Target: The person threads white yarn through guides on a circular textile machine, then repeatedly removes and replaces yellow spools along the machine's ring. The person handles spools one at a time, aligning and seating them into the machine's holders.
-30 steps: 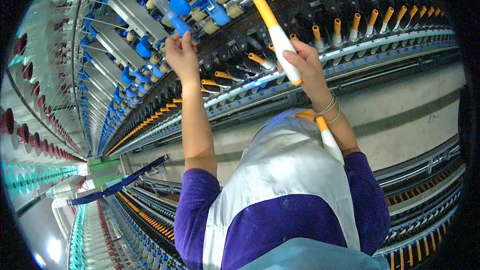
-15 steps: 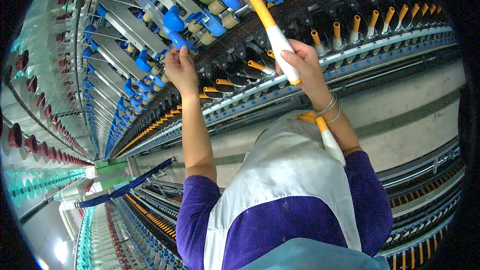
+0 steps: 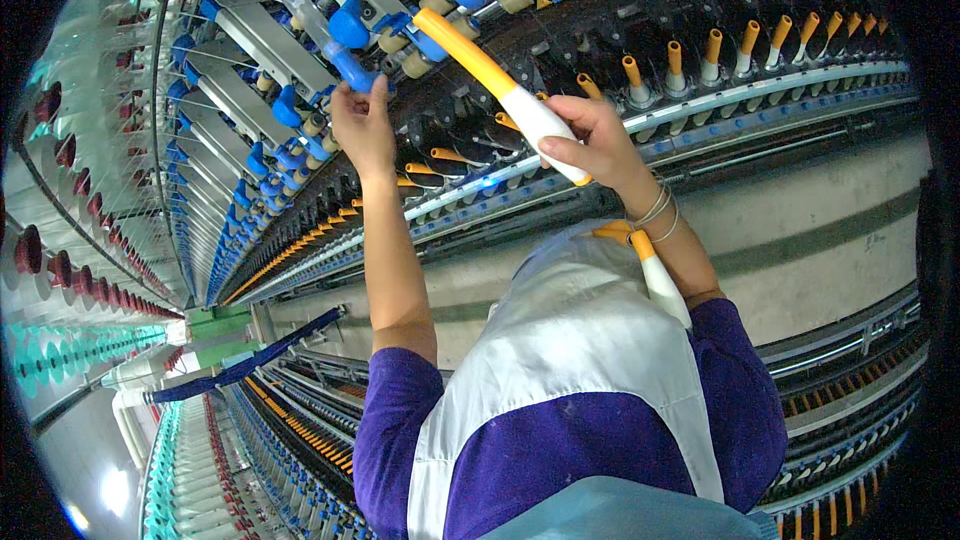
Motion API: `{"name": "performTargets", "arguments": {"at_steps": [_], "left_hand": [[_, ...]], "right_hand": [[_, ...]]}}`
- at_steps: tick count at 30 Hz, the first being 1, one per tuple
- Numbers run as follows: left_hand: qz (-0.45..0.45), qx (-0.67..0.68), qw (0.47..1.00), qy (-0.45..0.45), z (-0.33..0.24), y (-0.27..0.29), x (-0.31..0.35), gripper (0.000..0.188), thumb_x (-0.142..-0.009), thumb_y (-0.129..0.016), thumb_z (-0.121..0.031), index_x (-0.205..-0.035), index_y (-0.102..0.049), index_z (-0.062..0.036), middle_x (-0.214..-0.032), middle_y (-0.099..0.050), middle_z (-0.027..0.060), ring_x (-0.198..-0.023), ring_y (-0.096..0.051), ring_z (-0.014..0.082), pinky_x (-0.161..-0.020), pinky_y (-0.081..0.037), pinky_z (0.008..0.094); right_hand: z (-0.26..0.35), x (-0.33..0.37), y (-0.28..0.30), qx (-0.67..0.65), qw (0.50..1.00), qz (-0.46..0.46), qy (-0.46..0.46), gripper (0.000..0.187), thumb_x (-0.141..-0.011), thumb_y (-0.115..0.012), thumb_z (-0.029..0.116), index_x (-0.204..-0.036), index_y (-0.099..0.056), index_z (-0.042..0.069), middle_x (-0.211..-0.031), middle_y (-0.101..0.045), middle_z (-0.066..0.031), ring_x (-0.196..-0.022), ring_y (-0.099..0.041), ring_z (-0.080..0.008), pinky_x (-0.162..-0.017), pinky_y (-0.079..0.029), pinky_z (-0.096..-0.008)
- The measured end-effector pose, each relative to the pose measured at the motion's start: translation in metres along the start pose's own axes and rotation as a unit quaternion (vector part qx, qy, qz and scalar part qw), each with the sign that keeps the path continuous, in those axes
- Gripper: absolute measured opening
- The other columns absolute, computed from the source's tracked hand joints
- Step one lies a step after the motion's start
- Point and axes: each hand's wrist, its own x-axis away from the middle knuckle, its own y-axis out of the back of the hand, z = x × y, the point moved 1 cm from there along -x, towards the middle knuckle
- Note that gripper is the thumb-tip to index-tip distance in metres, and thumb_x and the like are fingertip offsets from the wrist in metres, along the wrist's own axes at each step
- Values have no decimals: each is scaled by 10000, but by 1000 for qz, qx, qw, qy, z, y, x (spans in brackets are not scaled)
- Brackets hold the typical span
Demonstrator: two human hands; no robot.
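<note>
In my right hand [image 3: 602, 147] is a bobbin [image 3: 532, 118], an orange tube with white yarn wound round its lower part. My fingers and thumb close on the white part, and the orange end tilts up to the left, toward the rollers. My left hand [image 3: 363, 135] is raised at the rollers, just below the blue end of a clear suction tube [image 3: 352, 68]. Its thumb stands up apart from the curled fingers, whose tips are partly hidden; no held thing shows. Below both hands runs a row of orange-topped bobbins [image 3: 448, 154] on the spinning frame.
Grey drafting arms [image 3: 262, 45] with blue levers line the machine at the upper left. Further bobbins [image 3: 675, 65] stand in the row to the right. More bobbins [image 3: 650, 265] poke out at my white apron [image 3: 560, 350]. Another machine [image 3: 850, 380] is behind me at the lower right.
The bobbin in my right hand has swung left and down, its orange end nearing the rollers. My left thumb has lifted away from its fingers.
</note>
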Motion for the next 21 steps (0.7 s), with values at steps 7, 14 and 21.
{"name": "performTargets", "arguments": {"at_steps": [7, 14, 21], "left_hand": [[85, 69, 988, -107, -24, 26, -12, 228, -767, -711, -47, -977, -651, 21, -949, -528, 25, -855, -517, 112, -790, -423, 240], [39, -168, 958, -228, 1, 23, -10, 242, -837, -644, -100, -1071, -639, -39, -1104, -573, 101, -969, -566, 210, -825, -455, 301], [-30, 87, 984, -152, -11, 32, 1, 257, -804, -633, -16, -1057, -630, 30, -1092, -581, 106, -976, -552, 196, -831, -444, 295]], "right_hand": [[-8, 3, -2, -47, 998, -43, -6, 320, -837, -660, 251, -988, -601, -24, -778, -610, -20, -668, -577, -65, -593, -459, -214], [-32, -2, -15, 9, 998, -25, -61, 295, -833, -661, 242, -985, -593, -1, -787, -588, -8, -695, -565, -63, -601, -462, -232], [-5, -53, -57, -29, 994, 71, 81, 443, -857, -582, 211, -1203, -427, -18, -1021, -603, -112, -787, -608, -129, -682, -505, -263]]}}
